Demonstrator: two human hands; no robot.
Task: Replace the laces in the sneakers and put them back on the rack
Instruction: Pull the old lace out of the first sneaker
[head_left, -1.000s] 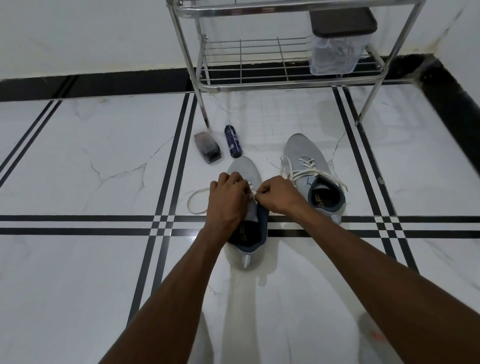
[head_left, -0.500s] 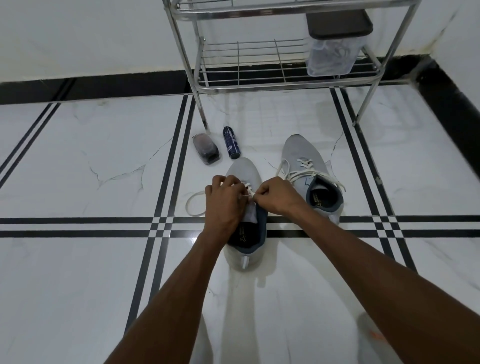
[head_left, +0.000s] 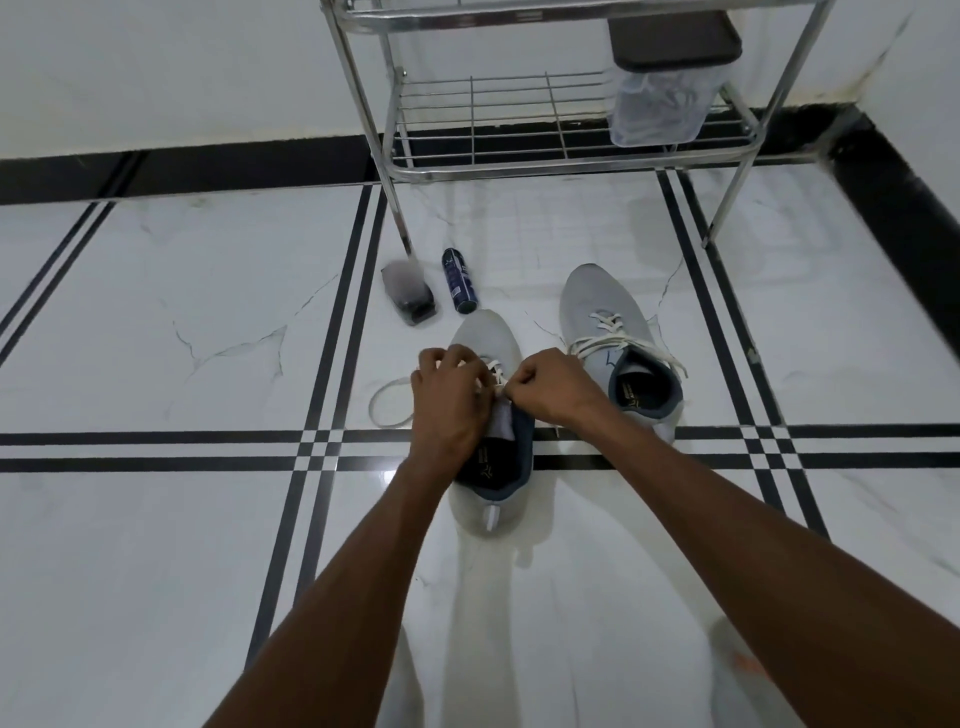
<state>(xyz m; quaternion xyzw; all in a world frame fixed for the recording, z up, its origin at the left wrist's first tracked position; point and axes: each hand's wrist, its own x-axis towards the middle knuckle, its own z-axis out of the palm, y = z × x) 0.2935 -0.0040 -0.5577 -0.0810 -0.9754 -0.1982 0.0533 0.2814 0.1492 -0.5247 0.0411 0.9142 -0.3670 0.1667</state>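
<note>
- Since the earlier frames both hands sit a touch farther up the near sneaker (head_left: 485, 340), otherwise little has shifted.
- Head view: left hand (head_left: 451, 402) and right hand (head_left: 550, 387) have fingers curled, pinching the white lace (head_left: 384, 400) over the eyelets (exact grip hidden by knuckles).
- Near sneaker lies on the tiled floor (head_left: 156, 545); the laced sneaker (head_left: 618, 332) is beside it, right.
- Rack (head_left: 519, 130) stands beyond, holding a lidded clear container (head_left: 660, 98); a spray can (head_left: 459, 280) and brush (head_left: 408, 293) lie near its leg.
</note>
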